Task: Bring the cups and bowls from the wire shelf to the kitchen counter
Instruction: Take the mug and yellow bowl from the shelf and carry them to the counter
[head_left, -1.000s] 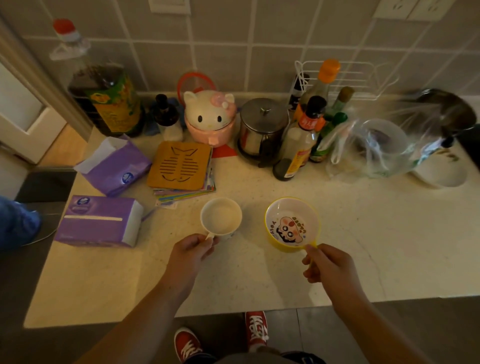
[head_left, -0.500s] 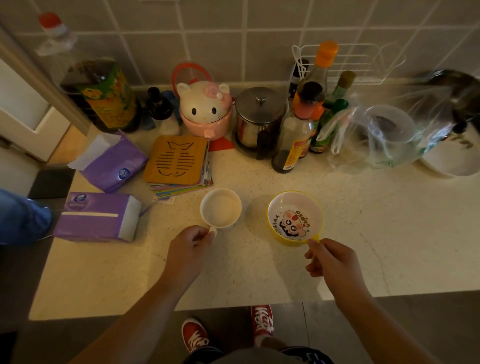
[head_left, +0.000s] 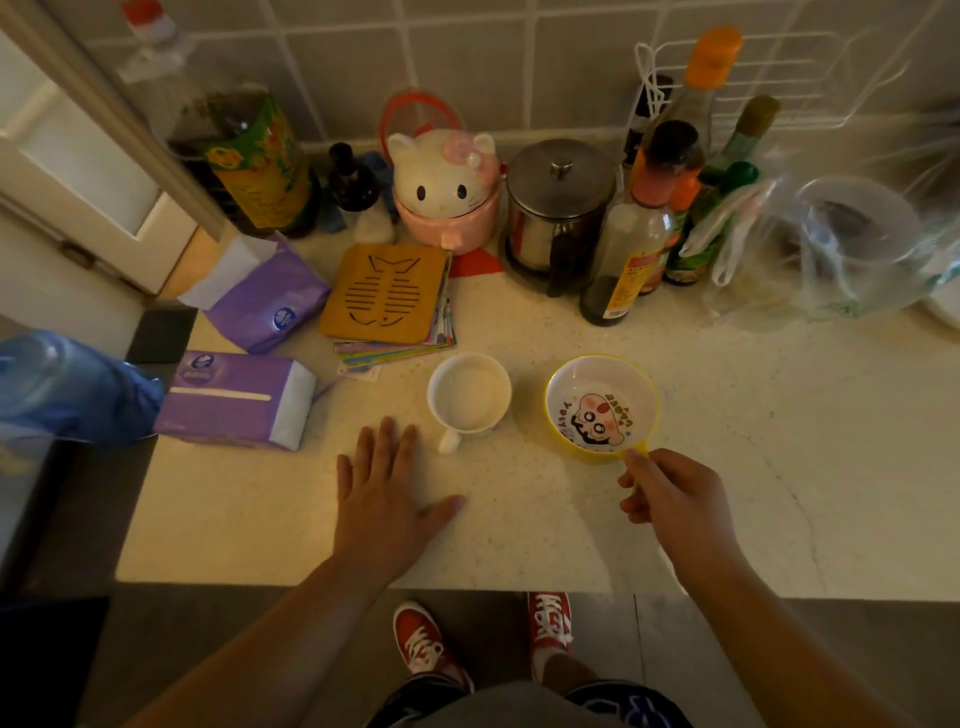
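Note:
A white cup (head_left: 469, 392) stands upright on the pale kitchen counter (head_left: 519, 519), its small handle pointing toward me. My left hand (head_left: 387, 491) lies flat and open on the counter just left of and below the cup, not touching it. To the right sits a yellow bowl (head_left: 602, 408) with a cartoon face printed inside. My right hand (head_left: 670, 493) pinches the bowl's yellow handle at its near edge.
Two purple tissue packs (head_left: 239, 400) lie at the left. A fish-pattern trivet (head_left: 384, 291), a cat-shaped pot (head_left: 444, 189), a steel canister (head_left: 558, 205), several bottles (head_left: 631, 244) and a clear plastic bag (head_left: 841, 249) line the back. A white wire rack (head_left: 753, 78) leans on the tiled wall.
My left hand has let go of the white cup's handle and now rests flat on the counter. My right hand still holds the bowl's handle.

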